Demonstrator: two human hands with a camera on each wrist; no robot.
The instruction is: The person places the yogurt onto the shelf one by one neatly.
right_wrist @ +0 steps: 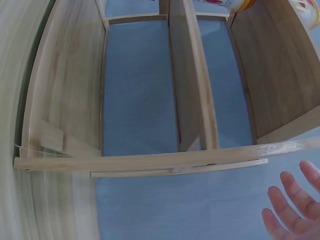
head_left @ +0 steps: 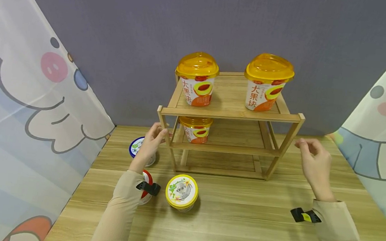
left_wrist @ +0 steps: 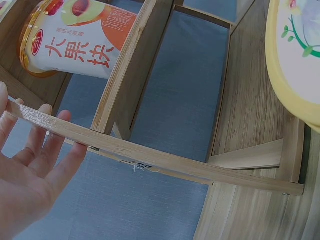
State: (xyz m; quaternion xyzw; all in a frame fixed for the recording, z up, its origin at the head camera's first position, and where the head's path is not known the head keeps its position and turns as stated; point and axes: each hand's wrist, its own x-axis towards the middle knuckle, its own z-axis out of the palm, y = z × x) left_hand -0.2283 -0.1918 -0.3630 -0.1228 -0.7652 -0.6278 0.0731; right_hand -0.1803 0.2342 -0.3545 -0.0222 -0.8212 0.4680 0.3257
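A three-tier wooden shelf rack (head_left: 230, 116) stands on the table against the wall. My left hand (head_left: 152, 142) is at its left front post, thumb on the near side; in the left wrist view its fingers (left_wrist: 45, 155) pass behind the post and their tips show past it. My right hand (head_left: 315, 165) hangs in the air right of the rack, apart from it, fingers loosely bent and holding nothing. Two fruit cups with yellow domed lids, a left cup (head_left: 197, 79) and a right cup (head_left: 267, 83), stand on the top tier. A third cup (head_left: 196, 130) stands on the middle tier at left.
A yellow-lidded tub (head_left: 182, 192) stands on the table before the rack. Partly behind the left arm are a red-lidded tub (head_left: 147, 178) and a blue-lidded tub (head_left: 136, 146). Cartoon-print curtains (head_left: 17, 78) hang on both sides, and a grey-blue wall (head_left: 145, 33) rises behind.
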